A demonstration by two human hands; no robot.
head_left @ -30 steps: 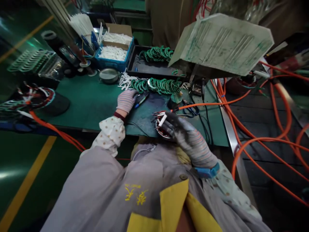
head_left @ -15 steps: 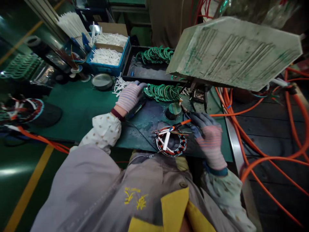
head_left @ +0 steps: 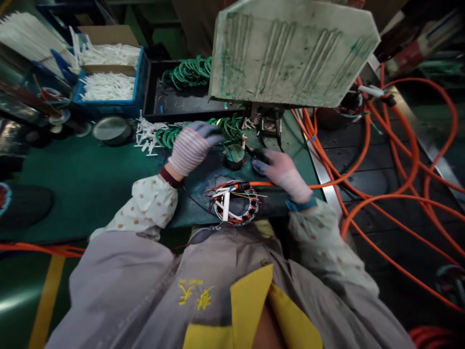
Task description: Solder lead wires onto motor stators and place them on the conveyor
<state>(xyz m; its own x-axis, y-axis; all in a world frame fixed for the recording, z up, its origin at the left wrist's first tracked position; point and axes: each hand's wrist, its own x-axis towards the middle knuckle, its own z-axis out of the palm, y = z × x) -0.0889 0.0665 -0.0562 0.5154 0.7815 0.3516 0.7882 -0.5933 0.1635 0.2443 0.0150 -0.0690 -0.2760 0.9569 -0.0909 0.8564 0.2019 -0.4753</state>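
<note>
My left hand (head_left: 194,144), in a striped glove with grey fingertips, hovers at the row of green beaded rings (head_left: 232,128); its fingers are smeared and what they hold, if anything, is hidden. My right hand (head_left: 278,169) is over the mat beside a small round dark pot (head_left: 233,156), its fingers blurred near a dark object. Near the front edge lies a wire-wound ring (head_left: 254,206) with a white tube (head_left: 226,206) across it. An orange cable (head_left: 263,183) runs from the ring to the right, below my right hand.
A pale slotted panel (head_left: 290,58) stands over the back. Behind are a black tray (head_left: 181,115) and a blue bin (head_left: 141,82) of white tubes. A round metal tin (head_left: 112,130) and loose white tubes (head_left: 147,133) are at left. Orange cables (head_left: 348,194) coil at right.
The view has shifted to the right. My left hand has moved right over the green rings, nearer the round pot. My right hand has moved up, away from beside the wound ring, towards the pot.
</note>
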